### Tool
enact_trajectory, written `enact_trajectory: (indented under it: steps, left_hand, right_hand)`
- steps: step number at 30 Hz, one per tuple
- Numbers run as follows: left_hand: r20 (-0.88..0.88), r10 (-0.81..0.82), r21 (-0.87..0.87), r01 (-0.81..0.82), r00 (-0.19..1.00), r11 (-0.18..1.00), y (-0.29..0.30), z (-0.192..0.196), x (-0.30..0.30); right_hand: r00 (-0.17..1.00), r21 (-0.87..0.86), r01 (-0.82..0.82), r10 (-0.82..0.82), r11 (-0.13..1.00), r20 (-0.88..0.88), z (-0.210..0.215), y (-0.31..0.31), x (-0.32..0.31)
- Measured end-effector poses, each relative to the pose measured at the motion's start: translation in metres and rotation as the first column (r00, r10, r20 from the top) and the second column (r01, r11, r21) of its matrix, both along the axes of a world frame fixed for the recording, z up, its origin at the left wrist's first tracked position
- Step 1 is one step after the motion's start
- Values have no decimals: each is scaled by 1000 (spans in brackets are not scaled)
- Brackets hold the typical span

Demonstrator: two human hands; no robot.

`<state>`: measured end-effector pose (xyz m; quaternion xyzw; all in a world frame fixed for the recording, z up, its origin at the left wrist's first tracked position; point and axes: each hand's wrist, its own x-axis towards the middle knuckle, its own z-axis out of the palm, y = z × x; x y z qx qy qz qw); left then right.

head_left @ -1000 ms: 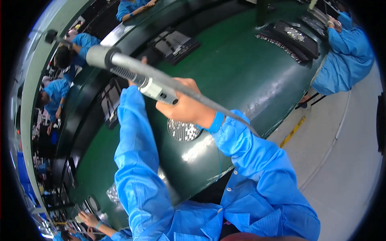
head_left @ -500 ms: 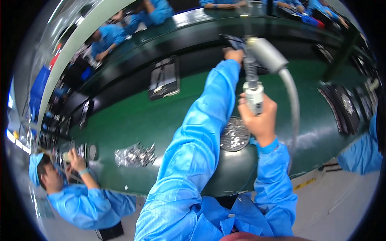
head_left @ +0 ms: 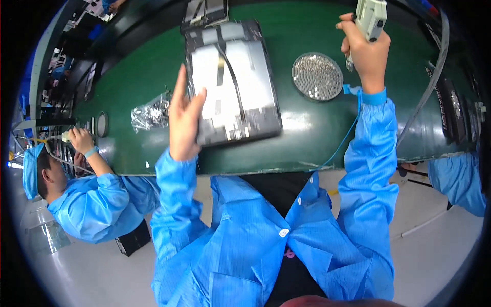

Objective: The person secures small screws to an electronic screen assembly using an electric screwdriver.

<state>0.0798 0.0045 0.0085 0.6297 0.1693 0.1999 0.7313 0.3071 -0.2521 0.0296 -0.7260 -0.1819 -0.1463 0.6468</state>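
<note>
On the bench in front of me sits an opened, tablet-like device [head_left: 255,84], dark-edged, with silver panels and a black ribbon cable across it. My left hand [head_left: 185,120] is at its left edge, the thumb over the face and a finger stretched along the side; the other fingers are partly hidden. My right hand [head_left: 369,56] grips the pale handle of an electric screwdriver [head_left: 370,19], held up to the right. The upper part of the screwdriver is cut off by the view. Between the two hands lies a round tray of small, shiny parts [head_left: 317,77].
Behind the device lies a similar one [head_left: 205,11]. A clear bag of small metallic pieces [head_left: 150,113] rests to the left on the green bench [head_left: 302,146]. Dark panels [head_left: 450,105] stand at the right. At far left a co-worker [head_left: 97,197] sits; a grey cable [head_left: 432,84] hangs at right.
My left hand has come back from the far side, and the opened device now lies close in front of me. My right hand has shifted right with the screwdriver. The view has tilted down.
</note>
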Motion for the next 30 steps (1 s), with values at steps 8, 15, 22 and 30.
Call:
enact_trajectory:
  steps: [8, 15, 22, 30]
  left_hand:
    - [-109, -73, 17, 75, 991, 997, -51, -49, -63]
    - [-56, 412, 940, -91, 909, 329, 11, -49, -58]
    - [57, 264, 998, -61, 963, 10, 89, -63, -3]
    - [141, 205, 984, -160, 969, 79, 98, -77, -8]
  right_hand:
    - [996, -18, -91, 91, 996, 21, -18, 3, 0]
    - [995, 10, -91, 90, 996, 48, -24, 0, -2]
    - [990, 87, -138, 135, 987, 38, -6, 11, -16]
    - [983, 112, -151, 162, 982, -92, -7, 16, -26]
